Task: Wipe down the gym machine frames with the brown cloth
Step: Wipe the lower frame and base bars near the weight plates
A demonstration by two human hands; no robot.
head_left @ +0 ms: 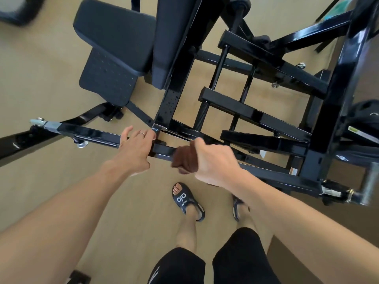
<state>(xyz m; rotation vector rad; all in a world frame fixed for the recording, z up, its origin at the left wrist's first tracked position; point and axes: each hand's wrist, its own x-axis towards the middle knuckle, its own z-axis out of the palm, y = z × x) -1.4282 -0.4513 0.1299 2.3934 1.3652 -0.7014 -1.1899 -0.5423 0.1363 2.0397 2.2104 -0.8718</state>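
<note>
My right hand (213,160) clenches the cloth (184,159) against the bar (266,175); it's soft and light, best bunched in my palm. My left hand (136,148) rests relaxed on the bar, steadying me

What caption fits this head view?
Right hand wipes the black frame bar with the brown cloth; left hand steadies it.

Right hand (213,160) presses brown cloth (185,159) on frame bar (272,175).
</note>
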